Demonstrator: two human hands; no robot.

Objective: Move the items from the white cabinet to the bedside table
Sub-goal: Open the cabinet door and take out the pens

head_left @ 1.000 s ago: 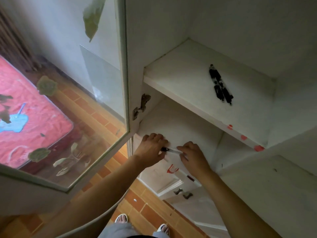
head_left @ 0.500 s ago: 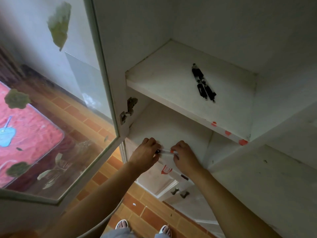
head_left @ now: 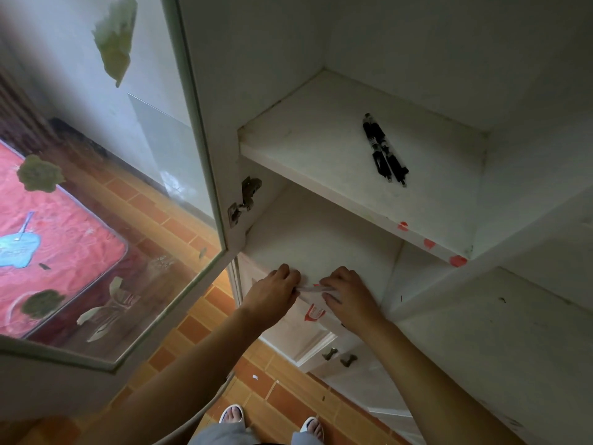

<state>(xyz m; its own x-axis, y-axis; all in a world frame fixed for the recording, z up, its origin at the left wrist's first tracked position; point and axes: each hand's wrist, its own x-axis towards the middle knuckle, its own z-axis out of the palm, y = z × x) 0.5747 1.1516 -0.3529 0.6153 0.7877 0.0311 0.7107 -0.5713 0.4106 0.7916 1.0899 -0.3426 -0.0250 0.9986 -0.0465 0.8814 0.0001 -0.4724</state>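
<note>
I see both hands at front edge of lower shelf (head_left: 321,239) in white cabinet (head_left: 513,348). Left hand (head_left: 272,295) & right hand (head_left: 351,297) each pinch one end of thin pale pen (head_left: 313,288), fingers curled. Black pens (head_left: 383,150) lie on upper shelf (head_left: 305,136), untouched. Glass door (head_left: 106,187) open at left.

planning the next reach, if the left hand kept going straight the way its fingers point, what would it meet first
Probably the right hand: the left hand points across the white lower shelf along the thin pale pen both hold. Depth is unclear.
</note>
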